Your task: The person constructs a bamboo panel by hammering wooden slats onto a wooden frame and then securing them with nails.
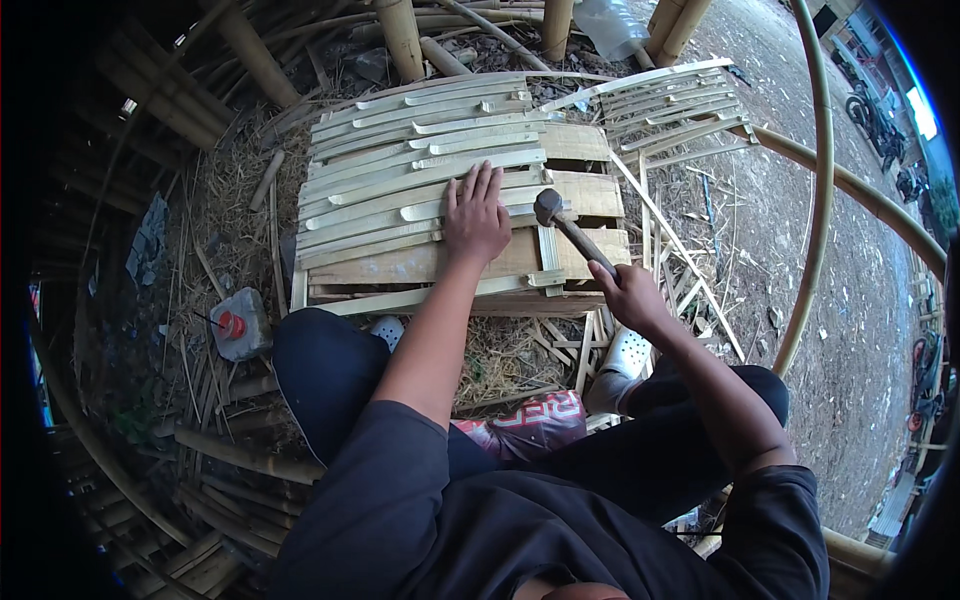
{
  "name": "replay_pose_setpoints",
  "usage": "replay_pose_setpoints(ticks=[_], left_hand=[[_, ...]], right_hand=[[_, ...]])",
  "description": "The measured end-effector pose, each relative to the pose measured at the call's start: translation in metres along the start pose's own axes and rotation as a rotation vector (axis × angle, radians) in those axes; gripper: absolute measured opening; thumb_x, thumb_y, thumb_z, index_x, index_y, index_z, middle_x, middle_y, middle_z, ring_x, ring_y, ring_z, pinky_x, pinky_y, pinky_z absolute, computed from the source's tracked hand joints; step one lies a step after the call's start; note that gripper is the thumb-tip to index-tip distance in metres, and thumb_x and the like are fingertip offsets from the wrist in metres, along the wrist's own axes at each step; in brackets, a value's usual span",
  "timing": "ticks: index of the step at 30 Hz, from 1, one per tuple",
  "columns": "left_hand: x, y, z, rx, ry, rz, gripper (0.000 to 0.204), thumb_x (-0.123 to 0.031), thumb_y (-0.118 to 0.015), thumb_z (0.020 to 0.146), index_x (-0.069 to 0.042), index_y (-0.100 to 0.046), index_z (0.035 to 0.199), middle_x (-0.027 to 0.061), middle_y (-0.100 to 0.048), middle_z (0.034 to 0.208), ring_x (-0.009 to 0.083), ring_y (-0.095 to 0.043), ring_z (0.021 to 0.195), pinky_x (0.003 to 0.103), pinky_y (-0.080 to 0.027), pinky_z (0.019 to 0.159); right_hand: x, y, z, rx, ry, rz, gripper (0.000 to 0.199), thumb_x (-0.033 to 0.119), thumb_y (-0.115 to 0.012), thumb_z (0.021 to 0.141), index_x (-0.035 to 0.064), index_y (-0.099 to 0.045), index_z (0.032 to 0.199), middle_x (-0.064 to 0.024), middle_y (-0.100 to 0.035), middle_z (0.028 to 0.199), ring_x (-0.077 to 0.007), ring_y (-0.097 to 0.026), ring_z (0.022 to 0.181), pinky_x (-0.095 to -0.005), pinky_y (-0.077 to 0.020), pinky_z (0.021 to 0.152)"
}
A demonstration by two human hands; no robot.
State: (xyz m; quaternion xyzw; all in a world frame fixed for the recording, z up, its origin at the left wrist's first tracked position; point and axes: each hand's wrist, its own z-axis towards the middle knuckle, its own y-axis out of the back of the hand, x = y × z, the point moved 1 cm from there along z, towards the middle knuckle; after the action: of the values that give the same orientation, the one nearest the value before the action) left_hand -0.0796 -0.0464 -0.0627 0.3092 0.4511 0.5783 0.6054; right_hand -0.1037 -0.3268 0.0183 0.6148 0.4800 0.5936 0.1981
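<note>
Several pale split bamboo strips [365, 183] lie side by side across a low wooden platform of planks [585, 193]. My left hand [477, 218] rests flat on the strips near their right part, fingers stretched out. In my right hand [633, 296] is a hammer [580, 240], gripped by its wooden handle. Its dark metal head is close to the right ends of the strips, just right of my left fingers; whether it touches them I cannot tell. A crosswise bamboo slat [550, 262] runs beneath the strip ends.
A finished-looking slatted bamboo panel [672, 108] lies at the far right. Loose strips [690, 255] lean beside the platform. Bamboo poles [822, 180] stand around. On the left, a grey block holds a red cup-like item [231, 325]. A printed sack [535, 425] lies between my legs.
</note>
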Motion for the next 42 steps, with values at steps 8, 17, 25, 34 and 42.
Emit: replay_pose_setpoints(ticks=[8,17,25,34,42], left_hand=[[-0.001,-0.001,0.0,-0.022,-0.002,-0.009,0.059,-0.025,-0.044,0.096,-0.014,-0.043,0.154,0.0049,-0.038,0.163,0.0218,-0.033,0.152,0.051,-0.019,0.126],[0.001,0.0,-0.001,-0.009,0.008,-0.006,0.06,-0.027,-0.044,0.097,-0.014,-0.043,0.155,0.0045,-0.037,0.164,0.0207,-0.032,0.152,0.05,-0.017,0.126],[0.004,-0.004,-0.003,-0.032,-0.007,-0.034,0.058,-0.026,-0.043,0.097,-0.013,-0.044,0.154,0.0057,-0.039,0.163,0.0219,-0.034,0.151,0.049,-0.018,0.126],[0.0,-0.001,-0.001,-0.028,0.002,-0.014,0.057,-0.025,-0.043,0.097,-0.014,-0.044,0.154,0.0054,-0.038,0.163,0.0212,-0.032,0.152,0.049,-0.019,0.126],[-0.001,-0.002,0.0,-0.021,0.004,-0.019,0.058,-0.025,-0.044,0.097,-0.015,-0.044,0.154,0.0047,-0.038,0.163,0.0213,-0.033,0.152,0.049,-0.018,0.126]], right_hand=[[-0.002,-0.004,-0.001,0.035,-0.044,0.014,0.071,0.058,-0.053,0.102,-0.0064,-0.064,0.074,-0.0187,-0.055,0.056,-0.0298,-0.055,0.051,-0.0466,-0.0452,0.056],[0.025,0.018,-0.016,-0.218,0.268,0.219,0.058,0.045,-0.056,0.104,-0.0057,-0.061,0.077,-0.0214,-0.057,0.058,-0.0382,-0.06,0.054,-0.0474,-0.0434,0.054],[0.007,-0.004,0.005,-0.108,-0.004,0.049,0.072,0.057,-0.052,0.103,-0.0058,-0.06,0.069,-0.022,-0.055,0.056,-0.0345,-0.055,0.052,-0.0483,-0.0456,0.058],[0.009,0.008,-0.002,0.028,-0.09,0.029,0.072,0.059,-0.052,0.102,-0.0069,-0.068,0.078,-0.0252,-0.065,0.066,-0.0417,-0.068,0.067,-0.0502,-0.0521,0.067],[0.005,0.005,-0.002,0.043,-0.085,0.013,0.073,0.06,-0.051,0.101,-0.0075,-0.069,0.079,-0.0262,-0.065,0.068,-0.0423,-0.068,0.068,-0.0499,-0.0518,0.068]])
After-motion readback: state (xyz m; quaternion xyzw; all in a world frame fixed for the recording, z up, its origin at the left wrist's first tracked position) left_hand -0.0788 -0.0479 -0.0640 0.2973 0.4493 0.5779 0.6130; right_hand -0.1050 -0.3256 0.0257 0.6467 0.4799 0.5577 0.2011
